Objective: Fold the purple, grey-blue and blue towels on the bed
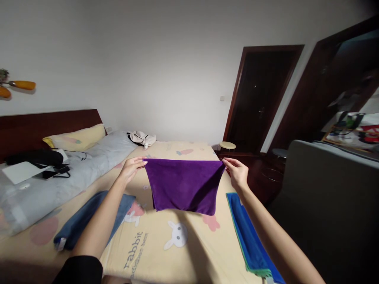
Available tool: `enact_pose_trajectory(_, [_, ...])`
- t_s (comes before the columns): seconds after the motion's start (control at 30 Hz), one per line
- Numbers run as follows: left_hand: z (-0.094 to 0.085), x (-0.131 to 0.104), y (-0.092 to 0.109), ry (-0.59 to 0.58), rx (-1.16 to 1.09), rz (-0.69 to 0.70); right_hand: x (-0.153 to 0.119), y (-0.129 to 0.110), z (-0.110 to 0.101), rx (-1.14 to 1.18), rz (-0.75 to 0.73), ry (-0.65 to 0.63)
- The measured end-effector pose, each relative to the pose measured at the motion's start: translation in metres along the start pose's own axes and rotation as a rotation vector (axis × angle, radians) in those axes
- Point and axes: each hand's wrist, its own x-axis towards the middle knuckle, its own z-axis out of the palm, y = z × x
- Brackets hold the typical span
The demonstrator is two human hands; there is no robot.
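Observation:
A purple cloth (185, 185) hangs stretched between my two hands above the bed (154, 260). My left hand (132, 169) pinches its upper left corner, and my right hand (236, 170) pinches the upper right corner. The top edge is nearly straight, and the lower edge hangs free. Under my left forearm, a grey-blue cloth (91, 213) lies on the bed. A bright blue cloth with a green edge (247, 236) lies at the right side of the bed, partly behind my right forearm.
A grey quilt (97, 169) runs along the bed's left side, with a white sheet (22, 172) and dark items on it. A yellow pillow (77, 138) and a white bag (142, 138) lie farther back. At right are a round stool (227, 146) and a dark grey panel (322, 197).

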Motion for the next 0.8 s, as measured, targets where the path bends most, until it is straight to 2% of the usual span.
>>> enact_pose_trajectory(0.1, [0.001,0.0,0.0,-0.008,0.074,0.026,0.004,0.003,0.001,0.002,-0.001,0.048])
enact_pose_trajectory(0.27, [0.002,0.007,-0.008,0.052,0.21,0.05,0.003,0.005,0.003,-0.042,-0.008,0.066])
enact_pose_trajectory(0.4, [0.002,0.014,-0.019,0.071,0.295,0.047,-0.002,0.006,0.004,-0.11,0.008,0.034])
enact_pose_trajectory(0.53, [0.0,0.02,-0.03,0.052,0.367,0.029,-0.004,0.005,0.005,-0.154,0.063,-0.072])
enact_pose_trajectory(0.67, [-0.005,0.021,-0.035,-0.018,0.413,-0.045,-0.006,0.005,0.006,-0.22,0.095,-0.212])
enact_pose_trajectory(0.8, [-0.007,0.015,-0.035,-0.155,0.433,-0.109,-0.007,0.005,0.003,-0.39,0.053,-0.266])
